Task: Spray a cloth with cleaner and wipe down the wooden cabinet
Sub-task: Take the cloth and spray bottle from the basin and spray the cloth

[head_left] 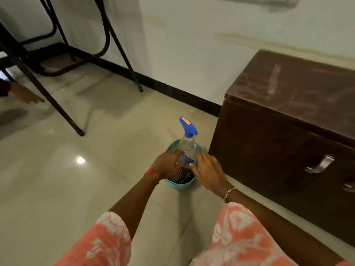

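A clear spray bottle (187, 145) with a blue trigger head stands upright in a small light-blue basket (179, 186) on the floor. A dark checked cloth (181, 176) lies in the basket beneath it. My left hand (166, 164) is at the bottle's left side, fingers apart, fingertips at its lower part. My right hand (208, 172) is at the bottle's right side with fingers spread, just beside it. The dark wooden cabinet (278, 135) stands to the right against the wall, its top dusty and streaked.
The cabinet front has a metal handle (319, 164). Black metal furniture legs (57, 104) stand on the glossy tiled floor at the left. Another person's hand (26, 95) reaches in at the far left edge.
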